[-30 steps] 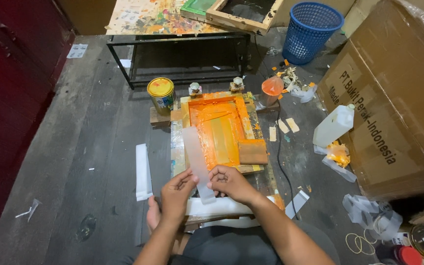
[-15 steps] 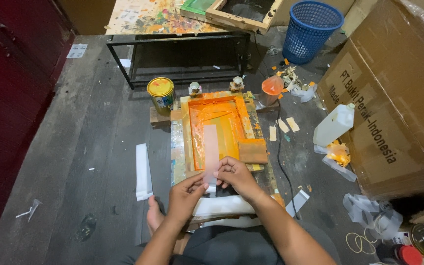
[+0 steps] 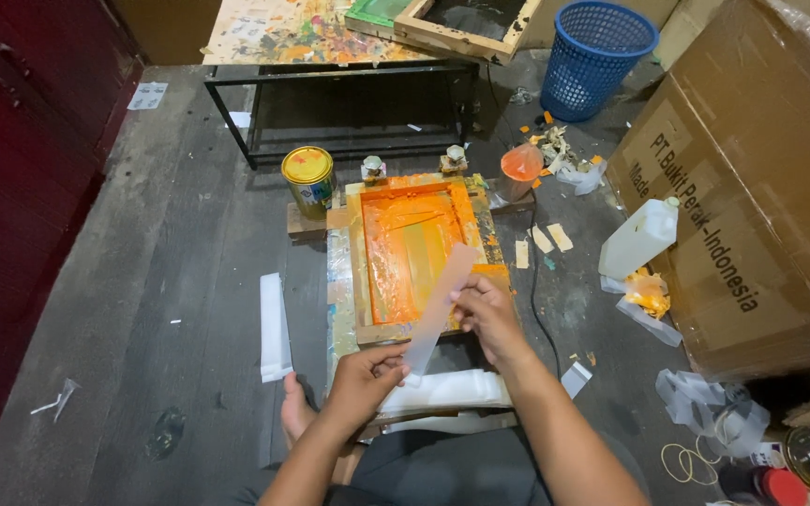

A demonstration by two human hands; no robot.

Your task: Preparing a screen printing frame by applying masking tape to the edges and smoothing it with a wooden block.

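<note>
Since half a second ago the translucent strip (image 3: 438, 305) has tilted from upright along the frame to a slant, its top leaning right. Both hands grasp it: the left hand (image 3: 367, 375) pinches its lower end between thumb and fingers (image 3: 396, 359), and the right hand (image 3: 485, 314) has its fingers clenched on the strip's middle edge. The strip hangs over the near right part of the orange-inked screen frame (image 3: 414, 253), which lies on the floor (image 3: 189, 281). Just below the hands lies a white foam pad (image 3: 447, 389). A white strip (image 3: 274, 328) lies to the left, apart from the frame. Behind the frame stand a yellow paint can (image 3: 309, 181) and an orange cup (image 3: 520, 167). A white jug (image 3: 639, 239) leans near the cardboard box (image 3: 761, 187).
</note>
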